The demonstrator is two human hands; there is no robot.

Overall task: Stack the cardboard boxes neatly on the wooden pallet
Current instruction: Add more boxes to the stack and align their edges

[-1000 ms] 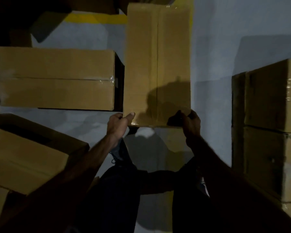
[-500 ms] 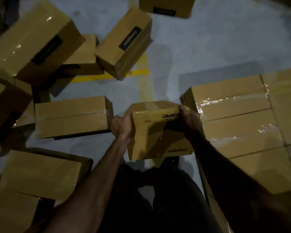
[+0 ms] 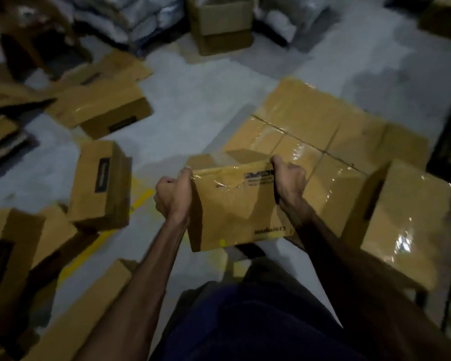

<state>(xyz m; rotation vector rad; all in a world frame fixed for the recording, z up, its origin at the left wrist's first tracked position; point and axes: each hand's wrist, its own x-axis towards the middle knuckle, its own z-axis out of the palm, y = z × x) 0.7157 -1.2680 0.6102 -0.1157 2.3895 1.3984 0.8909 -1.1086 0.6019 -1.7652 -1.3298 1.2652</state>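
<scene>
Left of the grip, several loose brown cardboard boxes [image 3: 102, 186] are lying scattered at odd angles on the grey floor [image 3: 193, 105], waiting to be moved. The left hand [image 3: 173, 198] and the right hand [image 3: 288, 179] are curling round opposite sides of a tape-wrapped brown cardboard box [image 3: 235, 207], holding it in the air with its printed end facing the person and its long axis apparently running away from them. Right of the grip, a flat layer of taped boxes [image 3: 323, 126] is sitting edge to edge, one second-tier box [image 3: 406, 220] resting on it; the pallet itself is hidden, so the stacking looks partly done.
</scene>
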